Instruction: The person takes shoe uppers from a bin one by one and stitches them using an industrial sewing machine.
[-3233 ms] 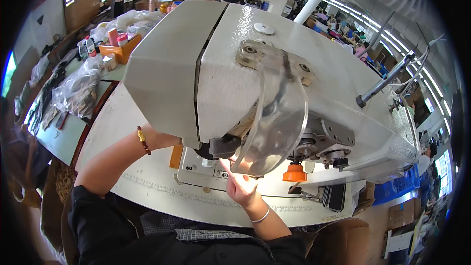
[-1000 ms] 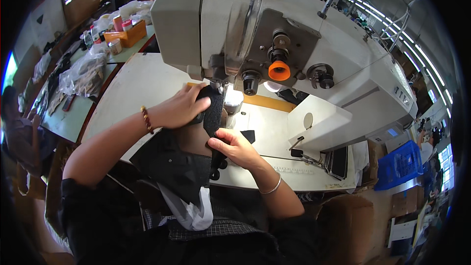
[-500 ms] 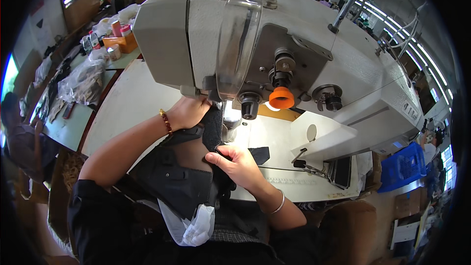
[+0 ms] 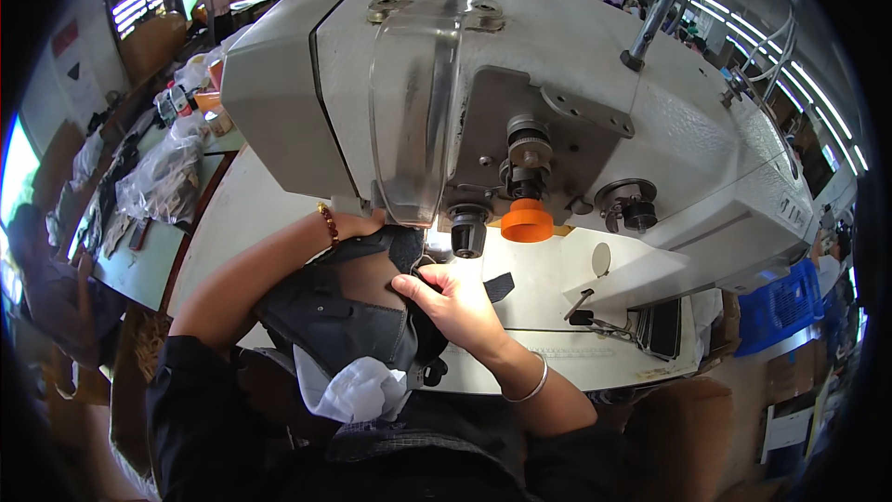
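A dark grey sewn fabric piece (image 4: 348, 321) with a small snap and a skin-toned gap in its middle hangs over the machine bed's near edge. My right hand (image 4: 455, 302) pinches its right edge between thumb and bent fingers, beside a thin thread. My left hand (image 4: 358, 223) lies at the fabric's far end, close to the needle area; the machine head hides most of its fingers. Crumpled white material (image 4: 358, 389) sticks out from under the fabric's near side. A short dark strap end (image 4: 500, 286) shows beyond my right hand.
The grey sewing machine (image 4: 548, 56) fills the upper middle, with an orange knob (image 4: 527, 220) above the white table (image 4: 548, 316). A lever with a rod (image 4: 595, 319) stands at right. Plastic bags (image 4: 165, 172) lie on the left table; a blue basket (image 4: 780, 309) is far right.
My view has shifted, so the machine sits lower. The fabric's far end has gone further in under the machine head, and my left hand is more hidden. My right hand keeps its pinch.
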The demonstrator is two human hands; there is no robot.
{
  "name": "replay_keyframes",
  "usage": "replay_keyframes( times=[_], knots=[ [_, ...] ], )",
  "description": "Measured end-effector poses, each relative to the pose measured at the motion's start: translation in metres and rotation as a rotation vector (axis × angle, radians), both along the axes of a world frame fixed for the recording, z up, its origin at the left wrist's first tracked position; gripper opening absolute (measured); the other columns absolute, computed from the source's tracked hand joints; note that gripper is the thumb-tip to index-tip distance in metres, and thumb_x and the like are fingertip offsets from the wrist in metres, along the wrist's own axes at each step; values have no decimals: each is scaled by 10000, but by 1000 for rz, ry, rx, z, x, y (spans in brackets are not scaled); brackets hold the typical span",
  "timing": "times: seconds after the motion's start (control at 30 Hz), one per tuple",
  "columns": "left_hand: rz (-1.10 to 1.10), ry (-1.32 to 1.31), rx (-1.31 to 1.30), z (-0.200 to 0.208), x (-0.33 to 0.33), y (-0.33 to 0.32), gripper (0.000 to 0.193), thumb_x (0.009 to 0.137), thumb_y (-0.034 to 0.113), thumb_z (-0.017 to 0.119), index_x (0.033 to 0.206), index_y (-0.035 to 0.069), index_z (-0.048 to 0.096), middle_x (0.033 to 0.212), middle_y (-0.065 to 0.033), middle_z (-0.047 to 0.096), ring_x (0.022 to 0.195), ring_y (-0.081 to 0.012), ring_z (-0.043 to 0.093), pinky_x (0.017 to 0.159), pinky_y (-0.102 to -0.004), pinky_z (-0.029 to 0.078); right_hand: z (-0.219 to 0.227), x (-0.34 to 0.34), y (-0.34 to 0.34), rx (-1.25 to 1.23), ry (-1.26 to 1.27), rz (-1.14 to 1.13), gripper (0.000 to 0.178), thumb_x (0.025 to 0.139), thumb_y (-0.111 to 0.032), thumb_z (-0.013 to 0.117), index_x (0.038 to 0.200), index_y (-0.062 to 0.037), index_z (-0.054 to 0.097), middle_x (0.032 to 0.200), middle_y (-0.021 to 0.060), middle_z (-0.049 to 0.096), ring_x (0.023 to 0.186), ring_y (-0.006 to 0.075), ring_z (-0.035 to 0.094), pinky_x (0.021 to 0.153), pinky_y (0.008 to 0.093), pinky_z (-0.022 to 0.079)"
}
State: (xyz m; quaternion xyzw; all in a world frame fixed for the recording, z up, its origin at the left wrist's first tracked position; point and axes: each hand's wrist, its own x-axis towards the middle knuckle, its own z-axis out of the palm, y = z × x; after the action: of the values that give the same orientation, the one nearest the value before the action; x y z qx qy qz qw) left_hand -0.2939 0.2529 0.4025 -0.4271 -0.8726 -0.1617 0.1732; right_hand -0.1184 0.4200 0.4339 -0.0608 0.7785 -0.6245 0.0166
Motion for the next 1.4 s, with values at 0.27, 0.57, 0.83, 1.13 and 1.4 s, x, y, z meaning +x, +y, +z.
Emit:
replay_keyframes(
  times=[0.27,0.57,0.83,1.13,1.4],
  knots=[
    [23,-116,56,7,-13,14,228,806,82,561,1023,45,621,953,-138,630,906,-289,601,807,-387,475,-1,-12,-2,152,147,-178,463,828,-362,663,606,27,550,500,152,477,449,240,438,499,361,372],
    [49,-238,188,4,-14,22,240,806,58,540,1031,20,612,985,-156,629,943,-305,592,825,-385,466,0,2,4,479,444,-273,346,869,-304,627,694,-13,558,533,148,496,474,294,502,481,371,385],
    [83,-348,377,-7,-3,11,250,806,38,521,1039,-3,603,1013,-173,627,975,-320,585,841,-384,458,-8,13,25,-48,315,-56,328,924,-105,542,1242,-25,526,841,-4,566,761,30,466,679,190,393],
    [85,-335,447,-48,-15,2,270,788,-7,515,1048,-20,589,1019,-196,626,988,-330,583,837,-371,454,3,6,54,-92,232,59,196,883,-57,560,1021,76,599,924,119,631,848,189,579,802,276,457],
    [-23,-202,372,-33,-37,3,216,821,71,524,1008,-10,595,988,-200,628,938,-349,591,795,-400,472,-21,6,31,-48,413,-63,174,857,-5,575,1016,35,631,723,102,590,653,182,531,646,286,434]
  ],
)
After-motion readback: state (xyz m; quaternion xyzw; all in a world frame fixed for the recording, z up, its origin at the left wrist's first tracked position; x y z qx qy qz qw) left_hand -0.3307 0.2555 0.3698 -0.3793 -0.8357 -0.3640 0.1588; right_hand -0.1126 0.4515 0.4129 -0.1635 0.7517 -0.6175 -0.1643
